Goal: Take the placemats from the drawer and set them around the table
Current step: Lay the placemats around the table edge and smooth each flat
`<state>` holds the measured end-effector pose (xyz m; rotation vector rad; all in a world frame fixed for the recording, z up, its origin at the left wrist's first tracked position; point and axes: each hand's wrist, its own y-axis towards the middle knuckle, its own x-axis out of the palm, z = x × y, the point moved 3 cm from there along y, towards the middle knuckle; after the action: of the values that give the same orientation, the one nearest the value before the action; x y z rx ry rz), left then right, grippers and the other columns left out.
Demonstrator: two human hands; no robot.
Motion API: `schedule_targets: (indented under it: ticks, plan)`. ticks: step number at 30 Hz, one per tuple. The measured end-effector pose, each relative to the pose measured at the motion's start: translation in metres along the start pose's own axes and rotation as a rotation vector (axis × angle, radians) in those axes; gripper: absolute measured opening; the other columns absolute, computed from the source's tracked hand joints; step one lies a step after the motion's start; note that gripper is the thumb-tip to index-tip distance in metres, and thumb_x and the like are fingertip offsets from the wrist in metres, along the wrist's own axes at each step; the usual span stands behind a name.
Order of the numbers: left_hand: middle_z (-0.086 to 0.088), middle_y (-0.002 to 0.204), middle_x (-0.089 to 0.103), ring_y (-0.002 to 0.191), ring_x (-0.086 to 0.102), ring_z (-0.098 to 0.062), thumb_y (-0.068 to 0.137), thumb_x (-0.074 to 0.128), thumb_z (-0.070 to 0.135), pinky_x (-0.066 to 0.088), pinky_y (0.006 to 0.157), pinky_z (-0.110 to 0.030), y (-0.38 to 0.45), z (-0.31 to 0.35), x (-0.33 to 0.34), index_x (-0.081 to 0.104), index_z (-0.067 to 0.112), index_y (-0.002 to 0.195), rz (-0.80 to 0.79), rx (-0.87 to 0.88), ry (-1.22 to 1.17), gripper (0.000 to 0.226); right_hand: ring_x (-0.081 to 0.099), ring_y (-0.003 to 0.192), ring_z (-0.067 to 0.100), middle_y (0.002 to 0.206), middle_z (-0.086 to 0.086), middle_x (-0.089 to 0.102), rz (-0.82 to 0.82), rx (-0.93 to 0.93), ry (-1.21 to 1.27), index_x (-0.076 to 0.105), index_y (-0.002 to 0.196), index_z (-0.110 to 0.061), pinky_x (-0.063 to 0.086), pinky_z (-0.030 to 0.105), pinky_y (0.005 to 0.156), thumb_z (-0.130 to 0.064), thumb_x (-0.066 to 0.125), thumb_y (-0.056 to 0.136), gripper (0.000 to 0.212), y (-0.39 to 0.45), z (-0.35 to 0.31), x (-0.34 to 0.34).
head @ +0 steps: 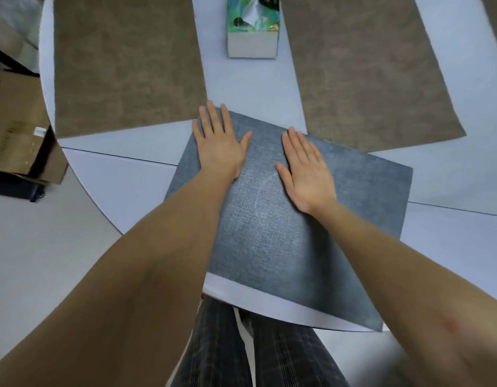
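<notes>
We see the white counter [130,191] carrying two brown placemats, one at far left [124,65] and one at far right [367,79]. A grey placemat [269,233] lies at the near edge. Our left hand [219,143] and right hand [305,169] press flat on it, fingers straight. A tissue box [252,32] stands between the brown mats.

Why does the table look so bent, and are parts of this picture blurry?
Head view: the wide-angle lens bows the white table and stretches the forearms toward the corners. The lower right corner is smeared and out of focus. Soft, even light leaves only faint shadows; a pale sheen shows on the grey placemat between the left hand and right hand.
</notes>
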<state>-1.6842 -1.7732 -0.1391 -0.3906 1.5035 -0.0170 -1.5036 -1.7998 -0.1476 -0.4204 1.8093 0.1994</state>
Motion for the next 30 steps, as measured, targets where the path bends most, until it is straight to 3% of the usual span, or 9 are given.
schedule_targets:
  ticks: [4, 9, 12, 17, 20, 22, 25, 28, 30]
  plan:
    - [-0.019, 0.160, -0.007, 0.148, -0.007, -0.036, 0.102, 0.016, 0.048, -0.002, 0.118, -0.055, -0.003, 0.013, -0.008, -0.005, 0.003, 0.153, -0.042, -0.024, 0.048, 0.071, 0.003, 0.149, 0.017, 0.161, 0.004, 0.007, 0.082, 0.240, 0.002, 0.009, 0.153, -0.012, -0.001, 0.029, 0.120, -0.040, 0.024, 0.102, 0.060, -0.035, 0.044, -0.012]
    - [-0.006, 0.162, -0.010, 0.148, -0.010, -0.033, 0.100, 0.018, 0.055, -0.002, 0.113, -0.064, -0.043, 0.094, 0.000, -0.004, 0.020, 0.155, -0.131, 0.377, -0.005, 0.069, 0.000, 0.149, 0.017, 0.162, 0.005, 0.003, 0.060, 0.219, 0.023, 0.006, 0.153, -0.011, -0.004, 0.028, 0.120, -0.039, 0.024, 0.103, 0.060, -0.041, 0.049, -0.013]
    - [-0.007, 0.159, -0.022, 0.146, -0.020, -0.033, 0.098, 0.012, 0.060, -0.008, 0.112, -0.067, -0.064, 0.107, 0.018, -0.014, 0.021, 0.153, -0.124, 0.362, 0.039, 0.073, 0.002, 0.149, 0.016, 0.161, 0.004, 0.005, 0.058, 0.219, 0.015, 0.008, 0.153, -0.012, 0.000, 0.032, 0.121, -0.039, 0.023, 0.103, 0.060, -0.057, 0.069, -0.015]
    - [-0.010, 0.158, -0.026, 0.145, -0.021, -0.036, 0.097, 0.014, 0.061, -0.005, 0.111, -0.068, -0.062, 0.108, 0.014, -0.017, 0.019, 0.153, -0.160, 0.360, 0.054, 0.077, 0.007, 0.149, 0.018, 0.161, 0.007, 0.008, 0.126, 0.498, -0.007, 0.009, 0.153, -0.010, 0.005, 0.038, 0.122, -0.038, 0.020, 0.101, 0.060, -0.108, 0.121, -0.026]
    - [-0.012, 0.158, -0.024, 0.145, -0.019, -0.039, 0.088, 0.029, 0.074, -0.001, 0.109, -0.069, -0.062, 0.114, 0.003, -0.015, 0.017, 0.153, -0.251, 0.344, 0.032, 0.096, 0.007, 0.149, 0.018, 0.161, 0.007, 0.009, 0.113, 0.599, -0.032, 0.009, 0.153, -0.009, 0.000, 0.038, 0.121, -0.036, 0.022, 0.102, 0.059, -0.117, 0.133, -0.034]
    - [-0.012, 0.159, -0.021, 0.146, -0.016, -0.039, 0.080, 0.044, 0.077, 0.005, 0.109, -0.070, -0.061, 0.117, -0.007, -0.012, 0.017, 0.154, -0.311, 0.328, 0.016, 0.110, 0.013, 0.148, 0.024, 0.158, 0.014, 0.018, 0.211, 0.641, -0.036, 0.019, 0.150, -0.003, 0.002, 0.039, 0.121, -0.033, 0.027, 0.102, 0.058, -0.110, 0.130, -0.045]
    - [-0.009, 0.160, -0.019, 0.147, -0.013, -0.038, 0.074, 0.057, 0.075, 0.010, 0.109, -0.071, -0.061, 0.120, -0.015, -0.008, 0.018, 0.155, -0.353, 0.303, 0.005, 0.119, 0.032, 0.136, 0.034, 0.147, 0.021, 0.035, 0.396, 0.724, 0.257, 0.031, 0.143, 0.004, 0.024, 0.037, 0.113, -0.027, 0.042, 0.098, 0.055, -0.080, 0.124, -0.073]
    - [-0.008, 0.160, -0.019, 0.147, -0.014, -0.037, 0.073, 0.065, 0.068, 0.012, 0.107, -0.072, -0.059, 0.125, -0.019, -0.007, 0.018, 0.155, -0.381, 0.272, -0.025, 0.120, 0.051, 0.121, 0.035, 0.132, 0.020, 0.051, 0.509, 1.174, 0.877, 0.049, 0.127, 0.004, 0.041, 0.040, 0.100, -0.024, 0.054, 0.089, 0.047, -0.032, 0.137, -0.089]
    - [-0.007, 0.160, -0.020, 0.147, -0.015, -0.037, 0.072, 0.069, 0.065, 0.013, 0.107, -0.072, -0.058, 0.127, -0.021, -0.006, 0.019, 0.154, -0.404, 0.244, -0.043, 0.121, 0.061, 0.108, 0.033, 0.120, 0.016, 0.062, 0.521, 1.279, 1.223, 0.062, 0.103, -0.002, 0.049, 0.040, 0.088, -0.017, 0.057, 0.084, 0.025, -0.009, 0.138, -0.095]
